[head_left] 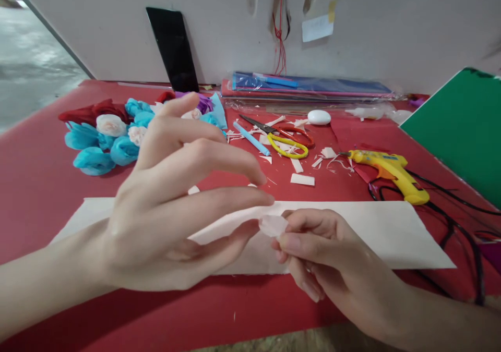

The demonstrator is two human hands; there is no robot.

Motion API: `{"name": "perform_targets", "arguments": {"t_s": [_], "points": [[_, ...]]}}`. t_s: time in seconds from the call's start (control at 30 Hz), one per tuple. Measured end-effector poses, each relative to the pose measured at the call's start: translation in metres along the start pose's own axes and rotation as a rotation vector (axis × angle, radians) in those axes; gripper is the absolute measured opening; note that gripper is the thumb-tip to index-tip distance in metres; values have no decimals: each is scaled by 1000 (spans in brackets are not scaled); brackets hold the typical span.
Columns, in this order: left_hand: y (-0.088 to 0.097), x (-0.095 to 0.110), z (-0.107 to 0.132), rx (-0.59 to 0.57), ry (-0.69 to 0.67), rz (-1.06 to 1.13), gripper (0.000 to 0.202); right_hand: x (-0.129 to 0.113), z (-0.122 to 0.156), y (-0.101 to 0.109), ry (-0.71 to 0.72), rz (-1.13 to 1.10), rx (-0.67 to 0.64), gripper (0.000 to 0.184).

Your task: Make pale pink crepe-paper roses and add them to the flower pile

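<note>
My right hand (329, 253) pinches a small pale pink paper piece (273, 226), curved like a petal, between thumb and fingers. My left hand (176, 201) is open, its fingers spread and curled over the near middle. The left thumb tip comes right up to the left edge of the petal-like piece; I cannot tell whether it touches. Beneath both hands lies a long pale paper strip (391, 237) on the red table surface (129, 315).
Blue and pale paper flowers (94, 160) lie left. Scissors (287, 146), a light blue pen (252, 139) and paper scraps (302, 179) lie behind the strip. A yellow glue gun (387, 169) with black cord sits right, near a green board (462, 133). A black phone (174, 49) leans on the back wall.
</note>
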State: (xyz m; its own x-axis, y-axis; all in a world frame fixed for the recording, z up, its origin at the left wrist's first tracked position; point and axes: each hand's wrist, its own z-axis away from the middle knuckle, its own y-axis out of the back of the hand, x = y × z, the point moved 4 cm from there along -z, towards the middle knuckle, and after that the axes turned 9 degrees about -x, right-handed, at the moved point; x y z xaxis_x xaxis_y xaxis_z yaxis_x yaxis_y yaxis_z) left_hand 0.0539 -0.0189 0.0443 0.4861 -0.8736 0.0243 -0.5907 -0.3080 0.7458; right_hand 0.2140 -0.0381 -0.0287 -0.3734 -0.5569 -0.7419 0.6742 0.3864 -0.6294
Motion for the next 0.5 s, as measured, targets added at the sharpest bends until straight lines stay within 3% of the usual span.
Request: {"name": "perform_targets", "arguments": {"t_s": [0.37,0.43,0.5], "points": [[-4,-5,3,32,-13,21,17,0,1,-1,-17,-3,1,12],[-2,-6,1,-18,63,74,12,0,0,-1,-20,-1,6,12],[0,-10,0,10,194,238,13,0,0,-1,-20,-5,7,12]]}}
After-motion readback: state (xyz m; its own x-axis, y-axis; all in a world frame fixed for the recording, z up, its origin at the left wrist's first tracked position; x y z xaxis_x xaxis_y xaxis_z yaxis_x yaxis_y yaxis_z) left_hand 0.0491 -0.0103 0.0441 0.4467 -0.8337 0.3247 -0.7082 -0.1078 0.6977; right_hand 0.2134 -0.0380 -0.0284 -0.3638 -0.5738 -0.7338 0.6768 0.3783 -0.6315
